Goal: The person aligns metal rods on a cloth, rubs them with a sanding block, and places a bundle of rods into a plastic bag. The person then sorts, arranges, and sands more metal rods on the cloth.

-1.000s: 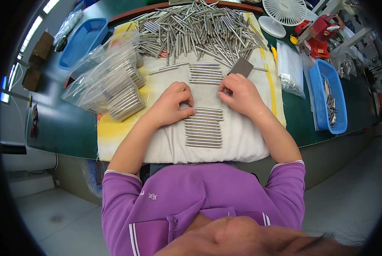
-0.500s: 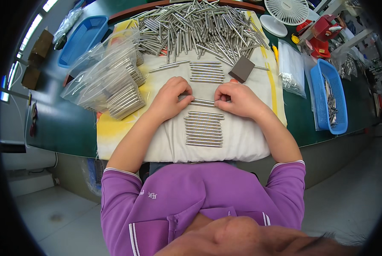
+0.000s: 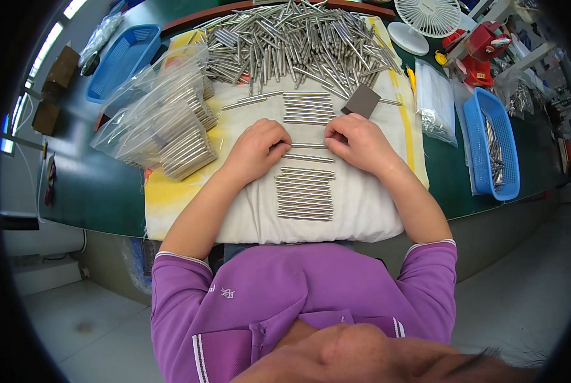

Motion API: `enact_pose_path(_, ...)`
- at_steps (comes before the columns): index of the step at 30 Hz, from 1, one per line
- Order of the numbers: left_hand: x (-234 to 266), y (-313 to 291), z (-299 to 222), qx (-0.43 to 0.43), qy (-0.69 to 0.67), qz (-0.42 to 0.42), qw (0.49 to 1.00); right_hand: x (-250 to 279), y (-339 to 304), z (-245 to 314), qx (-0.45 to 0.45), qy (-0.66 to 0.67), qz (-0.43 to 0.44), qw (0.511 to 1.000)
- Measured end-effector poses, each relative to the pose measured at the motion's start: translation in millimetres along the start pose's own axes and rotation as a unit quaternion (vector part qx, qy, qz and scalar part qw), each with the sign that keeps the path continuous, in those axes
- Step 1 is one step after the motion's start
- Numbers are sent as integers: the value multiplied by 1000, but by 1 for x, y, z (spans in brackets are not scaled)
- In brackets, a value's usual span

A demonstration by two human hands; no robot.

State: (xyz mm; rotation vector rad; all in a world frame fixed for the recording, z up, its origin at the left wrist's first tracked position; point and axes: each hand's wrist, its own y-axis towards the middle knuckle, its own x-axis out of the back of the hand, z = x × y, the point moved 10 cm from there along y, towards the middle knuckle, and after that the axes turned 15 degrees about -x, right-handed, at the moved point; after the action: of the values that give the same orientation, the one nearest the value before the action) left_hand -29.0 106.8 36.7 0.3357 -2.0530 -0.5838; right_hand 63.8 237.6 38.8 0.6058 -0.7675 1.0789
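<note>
A slim metal rod [image 3: 308, 146] spans the gap between my two hands, lying crosswise. My left hand [image 3: 257, 148] pinches its left end between thumb and fingers. At the other end the thumb and curled fingers of my right hand [image 3: 361, 142] grip it. Just nearer to me, a loose rod [image 3: 310, 157] rests on the white cloth [image 3: 241, 214]. Closer still lies a neat row of rods [image 3: 304, 199], side by side. Beyond my hands sits another row of rods [image 3: 308, 108], with a dark brown block [image 3: 361, 101] at its right.
A large heap of rods [image 3: 298, 45] covers the far cloth. Clear bags of rods [image 3: 186, 150] lie at left, near a blue basket [image 3: 125, 60]. On the right are a stack of plastic bags [image 3: 435, 99], a blue basket of parts [image 3: 512, 147] and a white fan [image 3: 429, 16].
Two rods were together between my hands; one now lies loose on the cloth nearer to me. Both hands have shifted slightly, still at the ends of the other rod.
</note>
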Motion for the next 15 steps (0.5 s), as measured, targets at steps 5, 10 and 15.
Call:
enact_pose_path(5, 1, -1, 4, 16, 13, -20, 1000, 2, -2, 6, 14, 21, 26, 999)
enact_pose_path(10, 1, -2, 8, 20, 32, -37, 999, -1, -1, 3, 20, 16, 17, 1000)
enact_pose_path(15, 2, -3, 8, 23, 34, -36, 999, -1, -1, 1, 12, 16, 19, 1000)
